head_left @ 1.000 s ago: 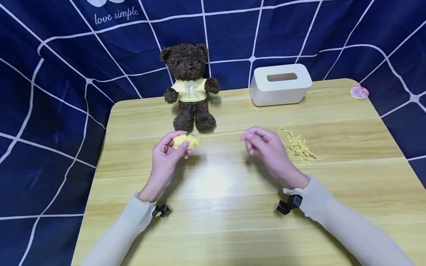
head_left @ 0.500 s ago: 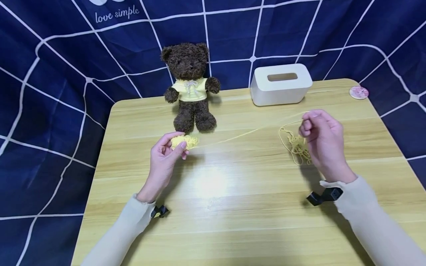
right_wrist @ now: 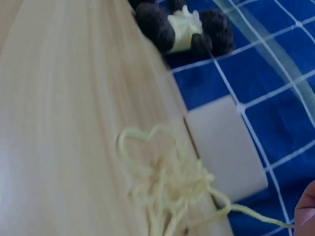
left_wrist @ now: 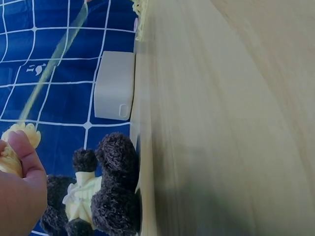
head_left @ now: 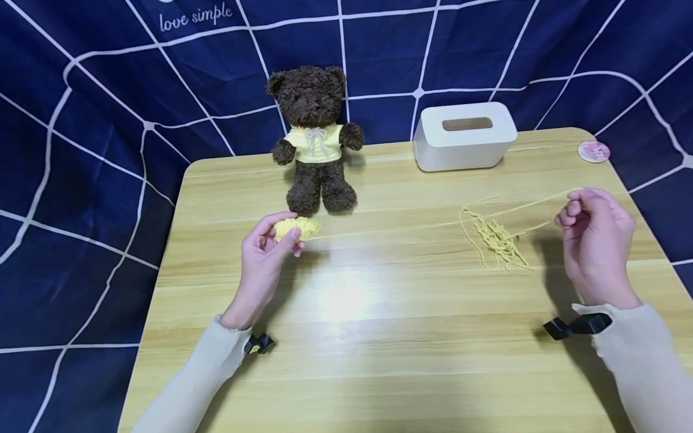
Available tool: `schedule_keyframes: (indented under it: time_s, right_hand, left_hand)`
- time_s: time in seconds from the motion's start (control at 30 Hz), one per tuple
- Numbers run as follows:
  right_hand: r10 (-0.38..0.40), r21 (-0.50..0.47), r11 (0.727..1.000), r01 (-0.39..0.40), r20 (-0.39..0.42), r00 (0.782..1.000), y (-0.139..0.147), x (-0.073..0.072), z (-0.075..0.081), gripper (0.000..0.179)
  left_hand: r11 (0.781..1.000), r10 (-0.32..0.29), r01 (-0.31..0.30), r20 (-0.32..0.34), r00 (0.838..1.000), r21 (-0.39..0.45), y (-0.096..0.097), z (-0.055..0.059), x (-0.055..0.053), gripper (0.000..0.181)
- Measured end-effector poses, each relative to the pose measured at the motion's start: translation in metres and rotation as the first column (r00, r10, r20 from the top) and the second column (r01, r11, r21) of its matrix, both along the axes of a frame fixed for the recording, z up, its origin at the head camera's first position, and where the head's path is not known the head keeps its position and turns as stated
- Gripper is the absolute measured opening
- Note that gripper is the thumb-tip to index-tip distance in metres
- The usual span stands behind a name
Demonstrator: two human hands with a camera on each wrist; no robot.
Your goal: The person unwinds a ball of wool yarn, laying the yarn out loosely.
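In the head view, my left hand (head_left: 260, 258) holds a small wound bundle of yellow yarn (head_left: 299, 227) between thumb and fingers, above the table in front of the teddy bear. From the bundle a thin yarn strand (head_left: 379, 232) stretches right, blurred in part. My right hand (head_left: 600, 246) is raised at the table's right side, its fingers curled and pinching yarn. A second length runs from that hand down to a loose tangle of yellow yarn (head_left: 495, 237) on the table. The left wrist view shows the thumb (left_wrist: 29, 152) pressing the bundle.
A brown teddy bear (head_left: 313, 108) in a yellow top sits at the back of the wooden table (head_left: 346, 361). Right of it stands a white tissue box (head_left: 465, 137). A round pink disc (head_left: 594, 151) lies at the back right corner. Blue gridded cloth (head_left: 379, 54) hangs behind.
My right hand has moved far to the right, drawing yarn out from the bundle and lifting part of the tangle's strand. The left hand has kept its grip and barely shifted.
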State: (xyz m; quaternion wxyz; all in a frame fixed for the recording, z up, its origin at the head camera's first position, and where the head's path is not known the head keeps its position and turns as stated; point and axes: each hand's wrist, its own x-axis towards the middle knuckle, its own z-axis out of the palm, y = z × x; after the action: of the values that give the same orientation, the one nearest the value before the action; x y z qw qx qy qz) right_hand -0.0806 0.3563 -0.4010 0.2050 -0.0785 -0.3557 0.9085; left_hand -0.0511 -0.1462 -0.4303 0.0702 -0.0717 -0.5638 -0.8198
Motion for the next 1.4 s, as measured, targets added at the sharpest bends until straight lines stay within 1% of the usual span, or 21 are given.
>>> schedule_keyframes:
  time_s: [0.13,0.23,0.33,0.37,0.4,0.47,0.5,0.57,0.6,0.67,0.73,0.8,0.9,0.97,1.03,1.1,1.13,1.2,1.27,1.3,1.4]
  right_hand:
    - [-0.046,-0.029,0.998,0.048,0.053,0.998,0.022,0.006,-0.009,0.025]
    - [-0.031,-0.026,0.999,0.035,0.135,0.990,0.036,0.010,-0.016,0.029]
    - [0.070,-0.028,0.997,-0.065,0.245,0.967,0.049,0.013,-0.023,0.033]
    - [0.120,-0.019,0.993,-0.120,0.280,0.952,0.053,0.015,-0.026,0.034]
    - [0.176,-0.001,0.983,-0.185,0.319,0.931,0.057,0.016,-0.029,0.034]
    - [0.289,0.053,0.941,-0.333,0.382,0.878,0.063,0.020,-0.035,0.035]
    - [0.337,0.086,0.911,-0.403,0.407,0.849,0.065,0.022,-0.037,0.035]
    - [0.395,0.163,0.844,-0.510,0.455,0.798,0.066,0.025,-0.042,0.034]
    - [0.409,0.197,0.815,-0.545,0.472,0.781,0.066,0.026,-0.044,0.033]
    - [0.416,0.242,0.780,-0.578,0.490,0.766,0.063,0.028,-0.047,0.030]
    - [0.403,0.286,0.759,-0.584,0.499,0.768,0.057,0.028,-0.048,0.027]
    - [0.392,0.321,0.750,-0.578,0.488,0.780,0.050,0.028,-0.048,0.025]
    - [0.363,0.350,0.765,-0.541,0.459,0.811,0.038,0.031,-0.046,0.025]
    - [0.319,0.349,0.802,-0.484,0.435,0.842,0.028,0.033,-0.042,0.028]
    - [0.249,0.329,0.857,-0.395,0.406,0.879,0.017,0.034,-0.038,0.030]
    - [0.165,0.300,0.911,-0.284,0.365,0.916,0.005,0.034,-0.033,0.031]
    - [0.123,0.286,0.931,-0.228,0.342,0.932,-0.001,0.033,-0.030,0.031]
    - [0.067,0.272,0.950,-0.156,0.308,0.949,-0.014,0.032,-0.026,0.028]
    - [0.071,0.266,0.952,-0.151,0.285,0.956,-0.028,0.032,-0.023,0.026]
    - [0.089,0.269,0.948,-0.167,0.279,0.956,-0.035,0.031,-0.022,0.025]
    - [0.193,0.293,0.917,-0.272,0.272,0.943,-0.057,0.031,-0.019,0.024]
  left_hand:
    - [1.000,0.011,-0.011,-0.011,1.000,0.004,-0.001,0.001,-0.001,0.035]
    - [1.000,0.008,-0.007,-0.008,1.000,0.017,0.000,0.002,-0.001,0.037]
    - [1.000,0.001,-0.001,-0.003,1.000,0.025,0.001,0.003,-0.001,0.040]
    - [1.000,0.000,0.000,-0.001,1.000,0.029,0.001,0.003,-0.001,0.040]
    - [1.000,0.001,-0.001,-0.002,1.000,0.031,0.002,0.004,-0.001,0.040]
    - [0.999,0.006,-0.006,-0.006,1.000,0.038,0.003,0.005,-0.002,0.037]
    - [0.999,0.007,-0.007,-0.007,1.000,0.041,0.003,0.005,-0.002,0.036]
    - [0.999,0.007,-0.006,-0.007,1.000,0.045,0.004,0.007,-0.002,0.034]
    - [0.999,0.004,-0.004,-0.009,1.000,0.046,0.005,0.007,-0.002,0.034]
    - [0.999,-0.002,0.002,-0.009,1.000,0.047,0.006,0.008,-0.002,0.033]
    - [0.999,-0.008,0.008,-0.006,1.000,0.051,0.007,0.008,-0.002,0.033]
    - [0.998,-0.015,0.015,-0.004,1.000,0.059,0.009,0.009,-0.002,0.033]
    - [0.997,-0.029,0.030,-0.004,1.000,0.069,0.012,0.009,-0.002,0.033]
    - [0.997,-0.039,0.039,-0.006,0.999,0.071,0.013,0.009,-0.002,0.034]
    - [0.997,-0.044,0.044,-0.008,0.999,0.069,0.015,0.009,-0.002,0.033]
    - [0.997,-0.045,0.045,-0.008,0.999,0.067,0.016,0.010,-0.003,0.033]
    - [0.997,-0.045,0.045,-0.007,0.999,0.066,0.016,0.010,-0.003,0.032]
    - [0.997,-0.045,0.045,-0.005,0.999,0.068,0.017,0.010,-0.002,0.032]
    - [0.997,-0.044,0.044,-0.003,0.999,0.070,0.017,0.011,-0.002,0.032]
    - [0.997,-0.044,0.044,-0.003,0.999,0.069,0.017,0.011,-0.002,0.032]
    - [0.997,-0.048,0.048,-0.003,0.999,0.066,0.018,0.010,-0.002,0.032]
